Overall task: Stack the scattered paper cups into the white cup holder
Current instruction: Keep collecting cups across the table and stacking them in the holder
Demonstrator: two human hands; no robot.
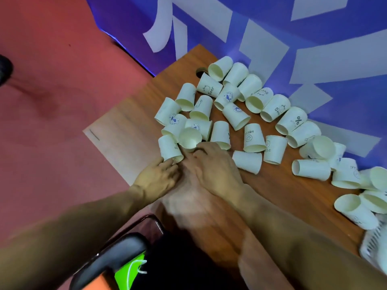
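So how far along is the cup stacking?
Barely begun. Paper cups lie scattered across the wooden table. The left hand and right hand reach the nearest cups. The white cup holder, at the right edge, shows no stack.

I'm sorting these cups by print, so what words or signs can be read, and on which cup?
"HELLO": upright-looking cup mid-table.
"Bear": cup near the table's hole.
"Bear": cup by the wall.
"%": cup beside it.
Round blue emblems, e.g. this cup: too small to read.
Wall lettering: cropped, unreadable.
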